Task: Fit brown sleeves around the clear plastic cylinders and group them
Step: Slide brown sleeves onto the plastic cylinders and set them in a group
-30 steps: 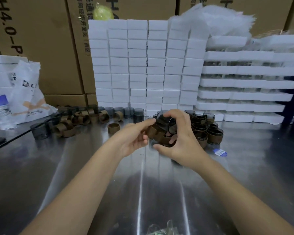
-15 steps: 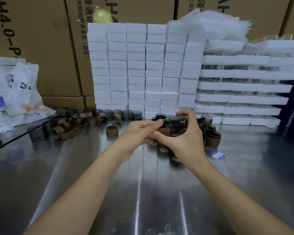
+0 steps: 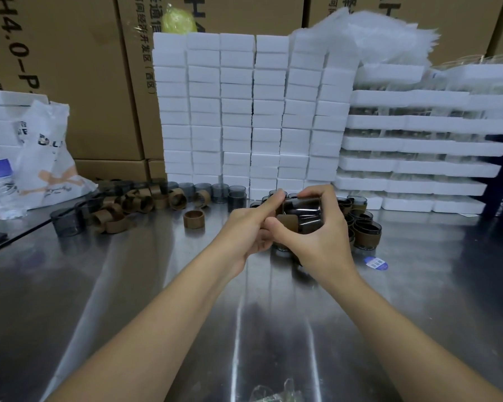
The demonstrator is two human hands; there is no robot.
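Gripping the clear cylinder (image 3: pixel 305 217) on its side above the metal table (image 3: pixel 128 285), the right hand (image 3: pixel 325 242) curls thumb and fingers round it — a second ago it was tilted more upright; the brown sleeve (image 3: pixel 288 223) sits on its left end; the left hand (image 3: pixel 244 230) presses a straight forefinger there — whether it pinches, I cannot tell.

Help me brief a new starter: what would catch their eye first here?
Mid-table, the right hand grips a clear plastic cylinder while the left hand holds its brown sleeve. Behind rises a wall of white foam blocks; loose sleeves lie left, sleeved cylinders right.
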